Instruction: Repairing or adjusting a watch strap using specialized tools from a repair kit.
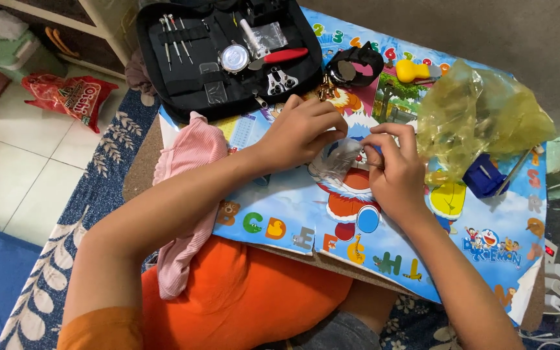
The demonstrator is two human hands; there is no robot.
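Observation:
My left hand (303,129) and my right hand (390,165) meet over a small clear plastic bag (335,162) lying on a colourful cartoon alphabet mat (487,220). Both hands pinch the top edge of the bag with fingers curled. What is inside the bag cannot be made out. An open black tool case (228,55) lies just beyond my left hand, holding small screwdrivers, a round metal watch part (234,58) and a red-handled tool (283,56).
A crumpled yellow plastic bag (481,116) sits right of my hands, with a blue block (483,178) beneath it. A black watch holder (356,65) and a yellow tool (413,70) lie at the far edge. A pink cloth (186,194) drapes at left. A red snack packet (66,96) lies on the floor.

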